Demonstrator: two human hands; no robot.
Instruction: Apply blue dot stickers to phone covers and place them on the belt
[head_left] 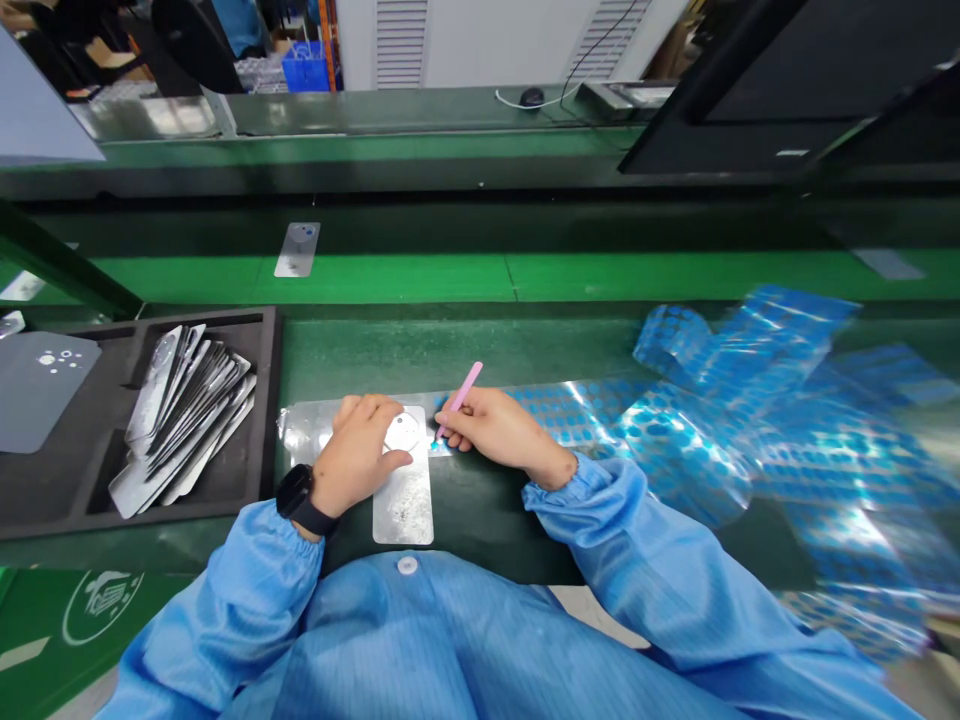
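A silvery phone back cover [405, 495] lies flat in front of me, with a round camera area near its top. My left hand [360, 445] holds it at the upper left, thumb and fingers apart over its surface. In my right hand [487, 425] is a pair of pink tweezers [470, 383], pinched with the tip pointing down. The tip is close to a small blue piece beside the cover's right edge. Under both hands runs a clear film strip [555, 410] with rows of blue round stickers to the right.
On the left a dark tray [268, 400] holds a pile of covers [191, 410] and a grey cover [41, 390]. Loose blue-dotted film [780, 350] is heaped at right. Another cover [298, 250] lies on the green strip behind. A dark monitor-like panel [810, 80] overhangs the back right.
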